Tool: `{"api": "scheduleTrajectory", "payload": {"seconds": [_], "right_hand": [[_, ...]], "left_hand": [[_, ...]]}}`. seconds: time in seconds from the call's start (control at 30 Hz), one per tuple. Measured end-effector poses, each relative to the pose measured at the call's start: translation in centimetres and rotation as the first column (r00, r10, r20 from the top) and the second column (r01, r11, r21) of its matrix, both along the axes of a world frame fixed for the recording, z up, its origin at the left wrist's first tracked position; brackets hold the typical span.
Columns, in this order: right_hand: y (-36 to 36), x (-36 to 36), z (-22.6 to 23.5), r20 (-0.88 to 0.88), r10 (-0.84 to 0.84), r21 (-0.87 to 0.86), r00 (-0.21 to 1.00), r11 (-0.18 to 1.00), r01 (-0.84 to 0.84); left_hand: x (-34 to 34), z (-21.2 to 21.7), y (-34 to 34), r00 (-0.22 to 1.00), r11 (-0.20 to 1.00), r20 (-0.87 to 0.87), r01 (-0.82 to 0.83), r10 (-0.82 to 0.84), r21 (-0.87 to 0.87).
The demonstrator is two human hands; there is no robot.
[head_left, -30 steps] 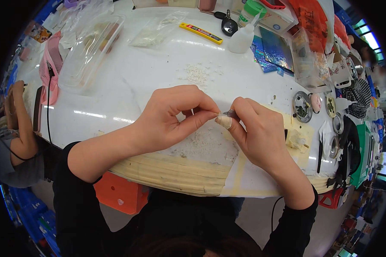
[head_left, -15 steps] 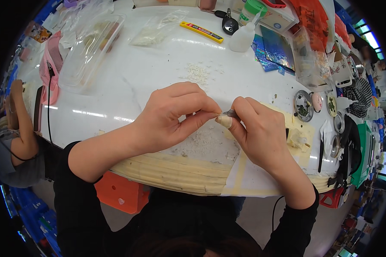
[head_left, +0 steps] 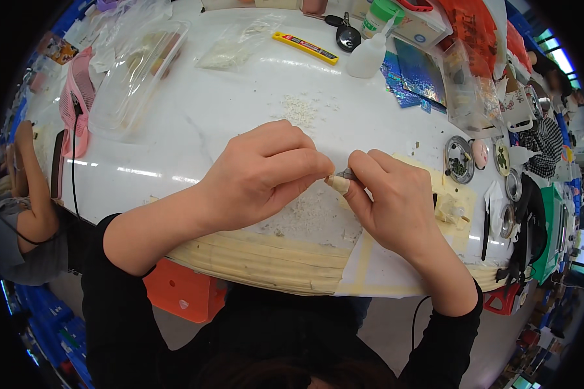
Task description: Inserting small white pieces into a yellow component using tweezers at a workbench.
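Note:
Above the near part of the white table point(head_left: 194, 84), my two hands meet, fingertips close together. My left hand point(head_left: 269, 170) is closed in a pinch; whatever lies between its thumb and forefinger is too small to make out. Closed as well, my right hand point(head_left: 392, 198) grips a small grey piece point(head_left: 348, 174) between thumb and forefinger. Pale tape point(head_left: 339, 184) wraps the right thumb, whose tip is right by the left fingertips. Small white chips point(head_left: 298, 110) lie scattered just beyond my hands, and more white crumbs point(head_left: 305, 214) are spread beneath them.
Farther back lie a yellow cutter-shaped case point(head_left: 305, 48), a white squeeze bottle point(head_left: 368, 58) and shiny blue sheets point(head_left: 422, 72). Round metal dishes point(head_left: 459, 159) with dark bits stand right. A clear plastic container point(head_left: 136, 81) is at left, past which a co-worker's arm point(head_left: 39, 194) shows.
My left hand has shifted very slightly, its forefinger now lying further over the pinch point. The right hand has barely moved and still grips the grey piece.

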State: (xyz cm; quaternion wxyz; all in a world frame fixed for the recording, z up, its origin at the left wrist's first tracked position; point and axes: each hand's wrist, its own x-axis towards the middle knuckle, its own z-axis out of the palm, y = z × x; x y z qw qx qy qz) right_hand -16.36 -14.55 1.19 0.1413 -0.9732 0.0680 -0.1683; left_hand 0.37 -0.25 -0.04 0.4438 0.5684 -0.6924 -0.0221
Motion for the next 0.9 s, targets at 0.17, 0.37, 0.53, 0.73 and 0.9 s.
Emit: {"api": "scheduleTrajectory", "payload": {"seconds": [0.17, 0.37, 0.53, 0.73, 0.9], "right_hand": [[-0.24, -0.01, -0.1, 0.025, -0.013, 0.03, 1.0, 0.999, 0.013], [-0.13, 0.0, -0.08, 0.0, -0.028, 0.052, 1.0, 0.998, 0.028], [-0.06, 0.02, -0.13, -0.018, -0.025, 0.05, 1.0, 0.998, 0.026], [-0.1, 0.0, -0.03, -0.059, -0.014, 0.12, 0.998, 0.992, 0.021], [-0.14, -0.01, 0.18, -0.081, 0.005, 0.178, 0.997, 0.984, 0.01]], "left_hand": [[-0.26, 0.08, 0.12, 0.912, 0.978, -0.41, 0.085, 0.0, 0.189], [-0.27, 0.13, 0.1, 0.919, 0.978, -0.395, 0.086, -0.003, 0.192], [-0.34, 0.21, 0.18, 0.936, 0.98, -0.352, 0.076, -0.007, 0.183], [-0.15, 0.14, 0.07, 0.958, 0.988, -0.286, 0.067, -0.024, 0.142], [-0.12, 0.06, 0.18, 0.961, 0.991, -0.277, 0.06, -0.025, 0.12]]}}
